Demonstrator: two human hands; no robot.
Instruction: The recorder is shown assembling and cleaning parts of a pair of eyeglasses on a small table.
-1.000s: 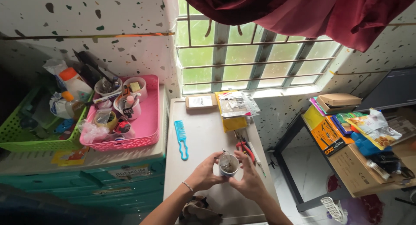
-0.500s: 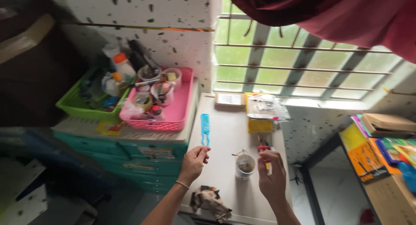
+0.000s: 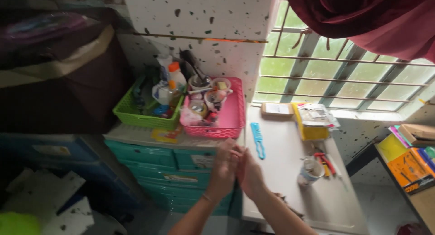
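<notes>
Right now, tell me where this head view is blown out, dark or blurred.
Head view: the barred window is the bright light source, washed pale green-white; the dark mass at far left sinks into shadow with little detail; the left hand and right hand, pressed together, are smeared by motion blur; the pink basket and blue comb read fairly sharp.

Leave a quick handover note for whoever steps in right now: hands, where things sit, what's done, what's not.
Left hand and right hand: pressed together, holding nothing, over the near-left edge of the white table, in front of the teal drawer unit.
Small cup: standing on the table, untouched, beside red-handled tools.
Blue comb: flat on the table, just beyond the hands.
Pink basket and green basket: full, on the drawers.
Nothing in hand.
</notes>
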